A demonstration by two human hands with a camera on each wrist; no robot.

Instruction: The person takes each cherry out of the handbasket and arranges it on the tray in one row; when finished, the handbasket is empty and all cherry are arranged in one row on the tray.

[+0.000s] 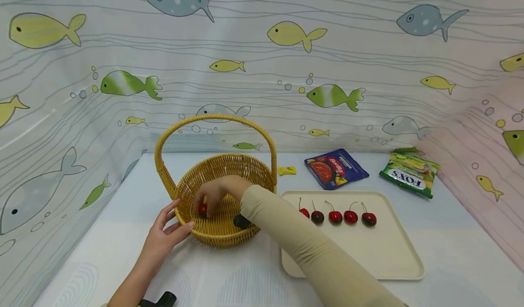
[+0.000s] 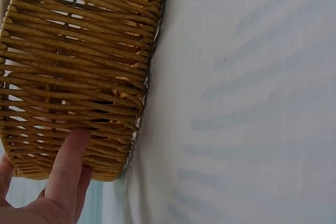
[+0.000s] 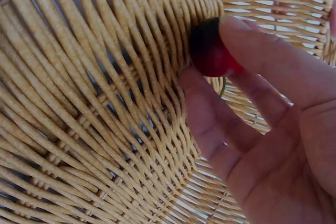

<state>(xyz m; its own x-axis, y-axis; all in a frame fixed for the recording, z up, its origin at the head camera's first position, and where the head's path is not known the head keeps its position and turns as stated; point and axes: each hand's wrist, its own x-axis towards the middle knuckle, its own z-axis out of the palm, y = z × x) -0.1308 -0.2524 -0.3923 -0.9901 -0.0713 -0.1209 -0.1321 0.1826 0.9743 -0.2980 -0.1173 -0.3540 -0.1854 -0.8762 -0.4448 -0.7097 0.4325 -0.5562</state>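
Inside a woven wicker basket with a tall arched handle, my right hand pinches a red cherry between thumb and fingers. The cherry is close to the basket's inner wall, and part of its green stem shows below it in the right wrist view. My left hand touches the basket's left side from outside, thumb and fingers spread. In the left wrist view, one fairly straight finger presses the woven wall. Several cherries with stems lie in a row on a cream tray right of the basket.
Behind the tray lie a blue Barilla pouch and a green Fox's bag. A small yellow packet is just right of the basket handle. My right sleeve crosses the tray's left edge. Fish-patterned sheeting surrounds the white table.
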